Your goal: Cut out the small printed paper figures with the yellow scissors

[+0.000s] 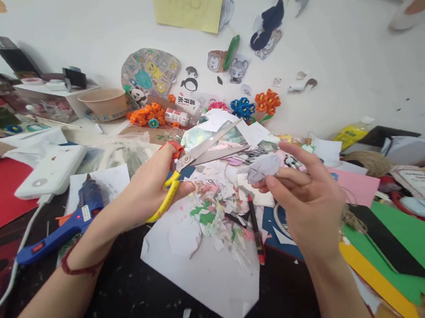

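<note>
My left hand (148,187) holds a pair of scissors (186,160) by the yellow and orange handles, and the blades are slightly apart, angled up to the right. Between the thumb and fingers of my right hand (307,194) is a small grey paper cutout (263,168), just right of the blades. Below both hands lies a white paper sheet (207,280) with a heap of coloured paper scraps (210,209) on its upper part. A black and red pen (256,229) rests along the right side of the scraps.
A blue glue gun (64,229) and a white power bank (50,171) with a cable lie at the left. Green paper (409,235) and a black strip (389,241) are at the right. Craft flowers (150,115) and a bowl (103,102) stand near the wall.
</note>
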`<state>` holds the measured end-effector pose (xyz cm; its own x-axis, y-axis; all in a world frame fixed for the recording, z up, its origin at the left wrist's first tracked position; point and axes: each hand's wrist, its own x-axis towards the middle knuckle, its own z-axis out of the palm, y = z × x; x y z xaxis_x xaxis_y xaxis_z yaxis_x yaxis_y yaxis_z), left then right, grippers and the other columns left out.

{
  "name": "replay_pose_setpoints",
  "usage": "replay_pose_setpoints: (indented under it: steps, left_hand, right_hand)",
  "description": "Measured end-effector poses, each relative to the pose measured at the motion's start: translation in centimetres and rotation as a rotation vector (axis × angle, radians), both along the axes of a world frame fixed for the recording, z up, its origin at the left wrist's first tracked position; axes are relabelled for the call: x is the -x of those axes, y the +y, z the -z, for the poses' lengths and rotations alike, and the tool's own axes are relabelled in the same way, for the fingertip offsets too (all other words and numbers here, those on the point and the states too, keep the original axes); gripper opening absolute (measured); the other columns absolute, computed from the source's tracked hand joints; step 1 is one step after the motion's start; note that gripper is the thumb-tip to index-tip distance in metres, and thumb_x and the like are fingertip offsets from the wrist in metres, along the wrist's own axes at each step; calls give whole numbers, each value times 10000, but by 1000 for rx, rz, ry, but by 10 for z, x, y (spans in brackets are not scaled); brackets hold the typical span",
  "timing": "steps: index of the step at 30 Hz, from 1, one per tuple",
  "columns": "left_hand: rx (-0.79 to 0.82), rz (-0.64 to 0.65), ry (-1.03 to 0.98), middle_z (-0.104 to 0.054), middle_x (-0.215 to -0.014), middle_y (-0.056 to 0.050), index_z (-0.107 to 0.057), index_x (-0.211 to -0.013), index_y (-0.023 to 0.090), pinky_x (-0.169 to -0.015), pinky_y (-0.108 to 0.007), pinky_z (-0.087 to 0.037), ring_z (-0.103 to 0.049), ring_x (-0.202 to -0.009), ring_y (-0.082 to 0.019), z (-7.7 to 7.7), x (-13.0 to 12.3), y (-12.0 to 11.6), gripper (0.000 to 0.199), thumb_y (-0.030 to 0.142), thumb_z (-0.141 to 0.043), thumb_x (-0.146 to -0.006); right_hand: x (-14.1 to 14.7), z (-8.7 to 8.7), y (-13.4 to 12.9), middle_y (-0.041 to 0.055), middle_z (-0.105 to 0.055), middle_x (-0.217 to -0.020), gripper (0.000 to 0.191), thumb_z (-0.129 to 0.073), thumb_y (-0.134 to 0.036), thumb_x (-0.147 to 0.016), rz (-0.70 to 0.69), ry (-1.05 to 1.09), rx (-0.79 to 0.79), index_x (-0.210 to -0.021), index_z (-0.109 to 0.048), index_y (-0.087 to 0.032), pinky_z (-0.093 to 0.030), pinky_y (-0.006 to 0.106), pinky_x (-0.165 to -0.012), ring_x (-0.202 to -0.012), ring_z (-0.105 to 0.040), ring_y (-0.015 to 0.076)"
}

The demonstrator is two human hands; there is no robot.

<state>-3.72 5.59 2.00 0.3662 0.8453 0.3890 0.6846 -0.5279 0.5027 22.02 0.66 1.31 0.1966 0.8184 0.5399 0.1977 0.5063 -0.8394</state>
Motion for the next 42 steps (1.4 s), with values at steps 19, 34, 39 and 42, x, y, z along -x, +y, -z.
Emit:
replay_pose_setpoints:
  steps: [19,34,39,42]
  left_hand:
    - [176,131,180,-294,-586,71,-377,-670,207,-531,-247,-206,-236,-578,-103,-3,7,4,426,491,-663,-808]
    - [167,133,179,-258,-592,66,-335,-661,214,-534,-262,-194,-204,-588,-115,2,7,3,460,528,-603,-862]
    - [168,127,166,-257,-577,67,-319,-644,215,-531,-267,-194,-198,-583,-118,2,6,3,478,526,-618,-851]
    - [172,121,176,-254,-580,67,-326,-643,213,-530,-266,-189,-186,-593,-119,4,6,4,475,524,-618,-852]
  right_hand:
    - [-16,-6,0,-6,-726,-796,522,-774,-190,-805,82,-89,-39,-1303,-642,-280,-657,327,-725,-702,-726,175]
    - [-17,-7,-4,-11,-711,-799,527,-748,-162,-824,42,-93,-35,-1324,-626,-275,-654,362,-764,-711,-716,179]
    - [-16,-8,-3,-14,-707,-787,519,-743,-153,-827,31,-91,-37,-1319,-630,-271,-647,348,-749,-711,-708,173]
    - [-16,-7,-3,-19,-703,-782,518,-745,-147,-826,29,-95,-45,-1316,-633,-272,-644,331,-746,-707,-706,165]
